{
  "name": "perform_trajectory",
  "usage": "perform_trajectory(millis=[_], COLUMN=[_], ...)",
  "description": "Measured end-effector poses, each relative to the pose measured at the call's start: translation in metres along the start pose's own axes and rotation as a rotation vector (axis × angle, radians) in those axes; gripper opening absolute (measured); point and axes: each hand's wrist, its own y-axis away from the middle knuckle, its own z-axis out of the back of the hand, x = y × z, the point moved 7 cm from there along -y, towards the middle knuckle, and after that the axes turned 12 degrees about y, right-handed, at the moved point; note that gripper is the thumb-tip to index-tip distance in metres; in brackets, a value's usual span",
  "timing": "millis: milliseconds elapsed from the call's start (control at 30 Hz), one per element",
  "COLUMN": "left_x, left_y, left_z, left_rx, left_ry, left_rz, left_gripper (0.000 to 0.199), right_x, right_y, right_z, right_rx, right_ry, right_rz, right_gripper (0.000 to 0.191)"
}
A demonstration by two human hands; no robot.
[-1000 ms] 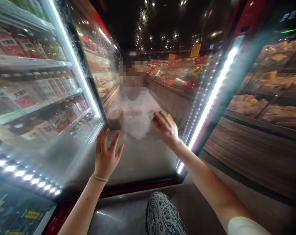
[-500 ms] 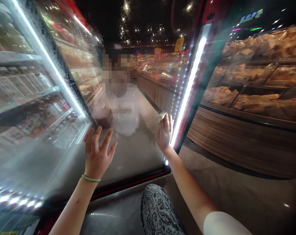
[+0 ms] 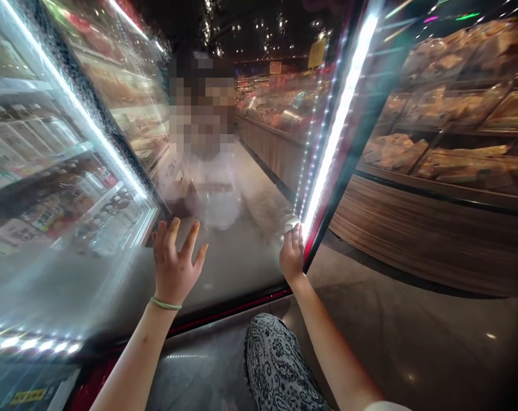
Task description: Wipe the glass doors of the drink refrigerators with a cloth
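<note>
A fridge's glass door (image 3: 259, 257) fills the middle of the view, framed in black and red. Against its right side, beside the bright light strip, my right hand (image 3: 292, 251) presses a small white wad (image 3: 291, 221), a cloth or tissue. Its fingers are bent together over the wad, most of which they hide. My left hand (image 3: 177, 262), a green band at the wrist, is spread on or just off the glass, fingers apart and holding nothing. Whether those fingertips touch, I cannot tell.
Bottles and packs on lit shelves (image 3: 32, 131) show on the left. A wood-sided display (image 3: 413, 234) of wrapped goods curves along the right. My knee (image 3: 276, 359) in patterned cloth is bent below the door. The glass carries a person's reflection (image 3: 216, 194).
My right hand and the white wad have slid a little lower along the glass edge. My left hand stays spread in about the same place. The whole view has shifted slightly.
</note>
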Motion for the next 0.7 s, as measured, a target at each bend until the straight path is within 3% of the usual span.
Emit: perform_trajectory(millis=[67,133,267,333,400,467,533,600,667,700], left_x=[0.0,0.0,0.006,0.01,0.016,0.021,0.024,0.025,0.025,0.025], left_y=[0.0,0.0,-0.002,-0.002,-0.001,0.003,0.009,0.016,0.022,0.024], left_z=[-0.001,0.002,0.016,0.024,0.031,0.036,0.037,0.035,0.034,0.034], left_rx=[-0.001,-0.017,-0.04,-0.029,-0.028,-0.033,-0.031,-0.023,-0.011,-0.005], left_ry=[-0.001,0.014,0.056,0.031,-0.002,-0.013,-0.004,0.008,0.007,-0.001], left_rz=[-0.012,-0.013,-0.007,-0.014,-0.011,0.008,0.034,0.056,0.069,0.07], left_gripper=[0.08,0.076,0.072,0.07,0.069,0.068,0.067,0.066,0.066,0.066], right_x=[0.023,0.067,0.18,0.201,0.184,0.142,0.093,0.062,0.071,0.092], right_y=[-0.02,-0.025,0.004,0.017,0.013,-0.005,-0.027,-0.037,-0.034,-0.03], right_z=[0.004,0.008,0.014,0.02,0.023,0.022,0.021,0.02,0.018,0.016], right_rx=[-0.103,-0.149,-0.057,-0.03,-0.045,-0.095,-0.194,-0.294,-0.318,-0.281], right_ry=[-0.067,-0.115,-0.201,-0.235,-0.255,-0.239,-0.195,-0.174,-0.183,-0.2], right_rz=[-0.032,0.021,0.478,0.617,0.6,0.475,0.23,-0.046,-0.171,-0.117], right_gripper=[0.059,0.057,0.043,0.037,0.036,0.041,0.05,0.058,0.06,0.06])
